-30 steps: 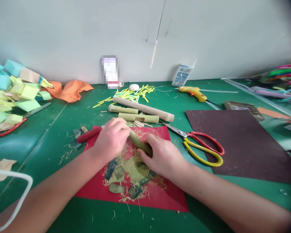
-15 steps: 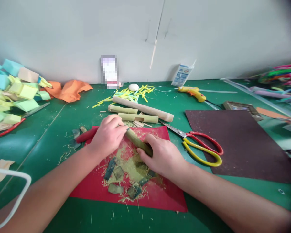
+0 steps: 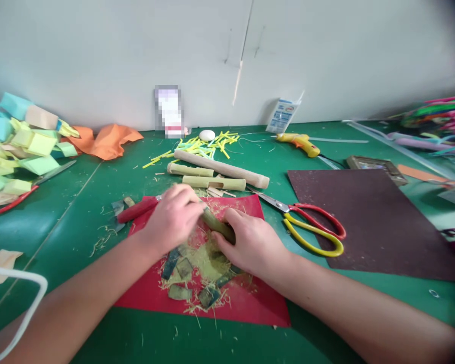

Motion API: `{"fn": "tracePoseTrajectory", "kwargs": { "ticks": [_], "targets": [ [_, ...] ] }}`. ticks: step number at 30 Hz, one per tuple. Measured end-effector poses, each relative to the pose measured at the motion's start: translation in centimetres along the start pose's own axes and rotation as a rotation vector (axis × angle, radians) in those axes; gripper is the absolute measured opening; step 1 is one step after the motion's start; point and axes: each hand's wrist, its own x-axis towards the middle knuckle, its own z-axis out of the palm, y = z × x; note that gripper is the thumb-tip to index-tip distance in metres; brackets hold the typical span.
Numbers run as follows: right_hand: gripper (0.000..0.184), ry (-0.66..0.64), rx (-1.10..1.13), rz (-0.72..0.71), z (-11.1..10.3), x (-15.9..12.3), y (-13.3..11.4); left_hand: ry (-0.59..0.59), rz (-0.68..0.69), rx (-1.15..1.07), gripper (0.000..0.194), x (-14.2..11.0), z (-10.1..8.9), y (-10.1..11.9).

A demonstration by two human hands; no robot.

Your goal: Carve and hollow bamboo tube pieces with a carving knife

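Note:
My right hand (image 3: 255, 241) is wrapped round the near end of a short bamboo tube (image 3: 217, 225), which slants away over a red sheet (image 3: 260, 312). At the tube's far end, my left hand (image 3: 177, 216) is closed with its fingertips against the bamboo. Whatever is pinched in those fingers is hidden. Small dark squares (image 3: 209, 296), resembling worn sandpaper, lie on the sheet among pale dust and shavings. Just left of my left hand rests a tool with a red handle (image 3: 138, 209). Beyond the hands are more bamboo pieces (image 3: 227, 183), one with a cut-out notch.
Scissors (image 3: 314, 226) with red and yellow handles lie to the right, overlapping a dark brown sheet (image 3: 367, 222). A yellow glue gun (image 3: 301, 145), cut yellow strips (image 3: 223, 144) and a phone (image 3: 169, 111) are at the back. Folded paper blocks (image 3: 38, 144) crowd the left.
My left hand has shifted slightly right and nearer along the bamboo, uncovering more of the red handle's end. My right hand keeps its hold. The whole view has moved a little.

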Motion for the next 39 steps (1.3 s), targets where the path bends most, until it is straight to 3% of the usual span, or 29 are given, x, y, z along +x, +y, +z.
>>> {"fn": "tracePoseTrajectory", "kwargs": {
  "ticks": [2,6,10,14,18,22,27,33,37,39],
  "targets": [
    [0.022,0.005,-0.004,-0.001,0.0,0.0,0.0,0.032,-0.027,0.042,0.017,0.0,0.0,0.0],
    [0.019,0.009,0.005,-0.018,0.1,-0.1,0.1,-0.034,0.015,-0.021,0.018,0.0,0.1,-0.3],
    [0.021,0.011,-0.012,-0.007,0.0,-0.1,0.1,0.079,-0.051,0.099,0.018,0.0,-0.2,-0.5],
    [0.021,0.008,-0.012,-0.014,-0.2,-0.1,0.2,-0.020,0.024,-0.051,0.017,-0.2,-0.3,-0.2],
    [0.026,0.011,-0.036,-0.011,-0.5,0.0,0.3,0.060,-0.037,0.035,0.015,-0.2,-0.3,-0.3],
    [0.027,0.032,-0.057,-0.011,-0.6,0.1,0.3,-0.005,0.007,-0.062,0.016,-0.2,-0.1,-0.4],
    [0.024,0.070,-0.044,-0.053,-0.4,-0.3,0.3,0.058,-0.050,-0.017,0.016,-0.1,0.0,-1.5],
    [0.014,0.095,-0.065,-0.073,-0.1,-0.1,0.3,-0.014,-0.007,-0.087,0.017,0.0,0.2,-1.9],
    [0.014,0.097,-0.068,-0.061,0.0,0.0,0.3,0.058,-0.065,0.014,0.017,-0.2,0.4,-2.2],
    [0.013,0.091,-0.071,-0.057,0.0,0.0,0.3,0.027,-0.041,-0.004,0.018,-0.2,0.4,-2.0]
  ]
}}
